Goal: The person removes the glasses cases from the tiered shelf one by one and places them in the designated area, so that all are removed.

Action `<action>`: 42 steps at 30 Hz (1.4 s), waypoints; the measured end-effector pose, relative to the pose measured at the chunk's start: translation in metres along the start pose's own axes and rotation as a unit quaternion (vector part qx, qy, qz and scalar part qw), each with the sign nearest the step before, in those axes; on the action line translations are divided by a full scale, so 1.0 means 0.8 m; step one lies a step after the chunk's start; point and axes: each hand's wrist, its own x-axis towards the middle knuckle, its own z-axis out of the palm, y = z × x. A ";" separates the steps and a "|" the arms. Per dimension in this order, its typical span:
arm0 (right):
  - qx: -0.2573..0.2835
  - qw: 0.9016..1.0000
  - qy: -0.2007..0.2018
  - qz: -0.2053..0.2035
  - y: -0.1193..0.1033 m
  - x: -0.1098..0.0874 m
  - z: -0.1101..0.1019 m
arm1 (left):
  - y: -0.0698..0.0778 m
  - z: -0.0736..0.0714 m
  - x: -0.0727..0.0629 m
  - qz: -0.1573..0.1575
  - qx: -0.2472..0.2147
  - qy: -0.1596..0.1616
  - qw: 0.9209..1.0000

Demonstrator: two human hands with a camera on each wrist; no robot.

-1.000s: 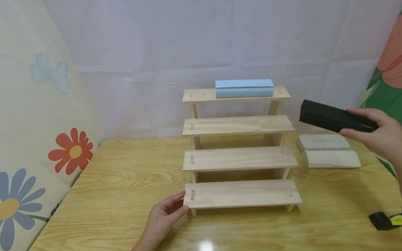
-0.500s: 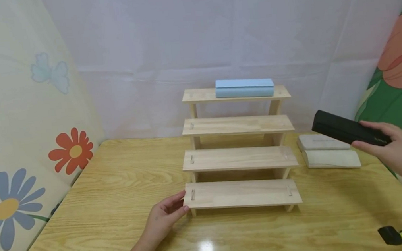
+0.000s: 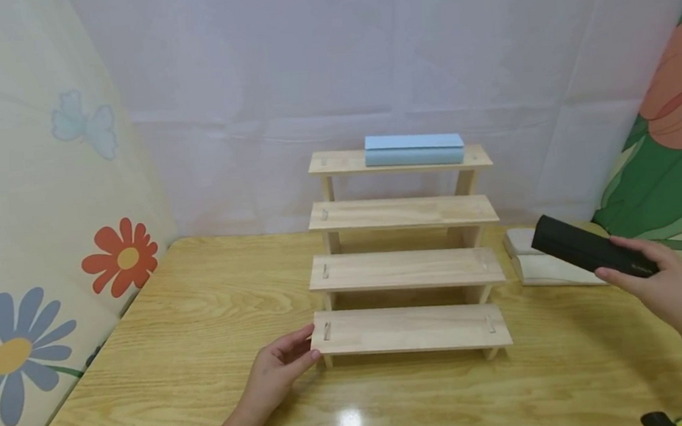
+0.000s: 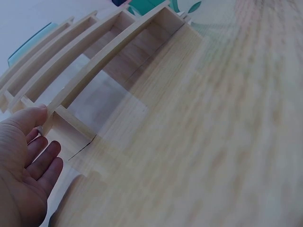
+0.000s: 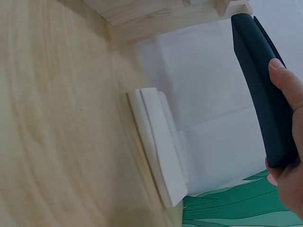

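Observation:
My right hand (image 3: 670, 286) grips one end of a black glasses case (image 3: 590, 245), holding it tilted in the air right of a wooden step shelf (image 3: 412, 328). In the right wrist view the thumb lies along the case (image 5: 262, 90); most other fingers are hidden behind it. My left hand (image 3: 278, 371) holds the left end of the shelf's lowest board, with the thumb at the front corner. The left wrist view shows the remaining fingers of that hand (image 4: 28, 165) loosely bent beside the shelf. A light blue glasses case (image 3: 415, 150) lies on the top board, right of its middle.
Two pale glasses cases (image 3: 556, 270) lie side by side on the wood-grain table (image 3: 214, 298), right of the shelf and partly behind the black case. A white cloth (image 3: 267, 64) hangs behind. Flower-printed panels (image 3: 677, 163) stand at both sides.
My right hand has lowered the black case, drawing it slightly right and then down over the pale cases. My left hand, the shelf and the blue case have stayed put.

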 end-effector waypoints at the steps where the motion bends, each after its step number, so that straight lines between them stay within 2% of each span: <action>1: 0.002 1.000 -0.001 0.004 0.003 -0.002 0.003 | 0.000 0.000 0.000 -0.001 0.001 0.000 1.000; 8: 0.018 1.000 0.008 -0.008 0.019 -0.016 0.021 | 0.001 0.001 0.000 -0.002 0.003 0.002 1.000; 15: 0.036 0.999 -0.006 -0.005 0.034 -0.025 0.033 | 0.000 0.001 0.000 -0.001 0.003 0.003 1.000; 21: 0.020 0.999 0.010 -0.024 0.045 -0.032 0.046 | 0.001 0.001 -0.001 -0.001 0.001 0.003 1.000; 29: 0.027 0.999 -0.034 -0.006 0.050 -0.038 0.050 | 0.000 0.001 0.001 -0.005 -0.002 0.006 1.000; 37: 0.021 0.999 -0.017 -0.026 0.065 -0.047 0.064 | 0.002 0.001 0.000 -0.005 -0.002 0.005 1.000; 42: 0.024 0.998 -0.051 -0.008 0.062 -0.048 0.065 | 0.003 0.002 0.000 -0.007 -0.003 0.005 1.000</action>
